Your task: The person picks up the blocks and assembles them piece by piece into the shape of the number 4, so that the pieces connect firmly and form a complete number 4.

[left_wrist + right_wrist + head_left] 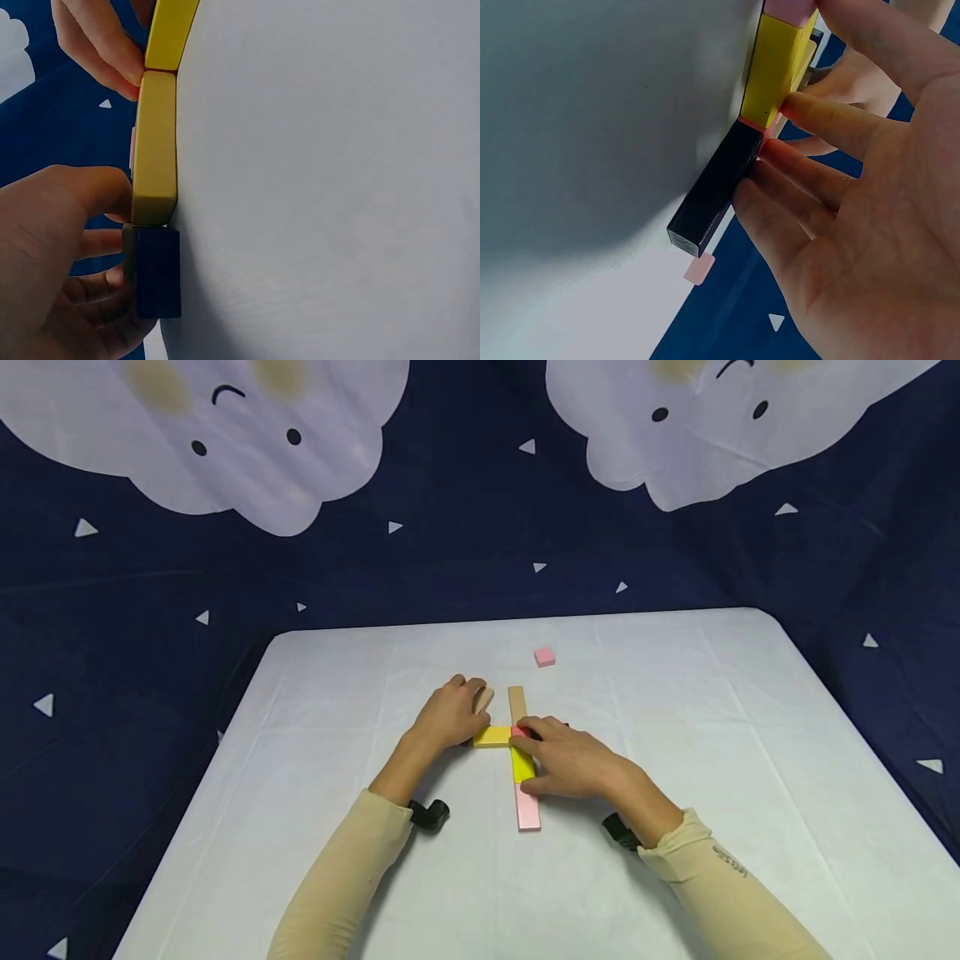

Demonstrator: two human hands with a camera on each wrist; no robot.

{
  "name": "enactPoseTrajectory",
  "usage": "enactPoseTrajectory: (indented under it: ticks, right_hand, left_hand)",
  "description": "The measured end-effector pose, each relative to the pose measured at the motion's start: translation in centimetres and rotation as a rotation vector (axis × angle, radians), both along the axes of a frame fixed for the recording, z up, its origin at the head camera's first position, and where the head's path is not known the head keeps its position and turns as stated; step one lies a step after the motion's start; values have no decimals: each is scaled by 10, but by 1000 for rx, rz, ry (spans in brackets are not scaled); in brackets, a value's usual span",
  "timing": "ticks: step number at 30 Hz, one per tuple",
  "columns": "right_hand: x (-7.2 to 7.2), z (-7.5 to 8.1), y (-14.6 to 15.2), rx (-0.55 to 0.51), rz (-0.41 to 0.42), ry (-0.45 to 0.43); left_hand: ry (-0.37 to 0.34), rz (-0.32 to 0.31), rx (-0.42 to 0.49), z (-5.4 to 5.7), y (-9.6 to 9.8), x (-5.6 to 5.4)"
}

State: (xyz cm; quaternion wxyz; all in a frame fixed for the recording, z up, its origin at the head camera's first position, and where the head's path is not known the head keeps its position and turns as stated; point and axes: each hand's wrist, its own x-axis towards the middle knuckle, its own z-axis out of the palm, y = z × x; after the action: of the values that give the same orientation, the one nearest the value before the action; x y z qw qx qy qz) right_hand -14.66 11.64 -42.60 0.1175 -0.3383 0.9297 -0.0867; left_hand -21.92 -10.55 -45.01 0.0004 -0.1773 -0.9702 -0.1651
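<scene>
In the head view, a plain wood block (484, 699) sits between the thumb and fingers of my left hand (447, 713), which holds it. Beside the thumb lies a light yellow block (491, 737), its left end meeting a dark blue block (159, 274) in the left wrist view. My right hand (573, 760) rests its extended fingertips along a column of blocks: wood (517, 703), red, bright yellow (522, 766) and pink (528, 810). A black block (716, 187) runs out from the column under the right fingers, mostly hidden from the head view.
A small pink block (544, 657) lies apart, farther back on the white table (637, 693). Behind the table hangs a dark blue cloth (465, 577) with clouds and triangles. Black wrist cameras (430, 817) hang near both sleeves.
</scene>
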Motion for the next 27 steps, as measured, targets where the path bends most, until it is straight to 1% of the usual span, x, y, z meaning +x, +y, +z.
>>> enactPoseTrajectory:
  ticks: [7, 18, 27]
  right_hand:
    - [-1, -1, 0, -10, 9, 1]
    - [-1, 1, 0, -7, -5, -8]
    - [-1, 0, 0, 1, -15, -11]
  left_hand:
    - [-46, 6, -15, 1, 0, -1]
    - [-41, 14, -15, 1, -1, 0]
    - [-55, 49, 39, 2, -1, -2]
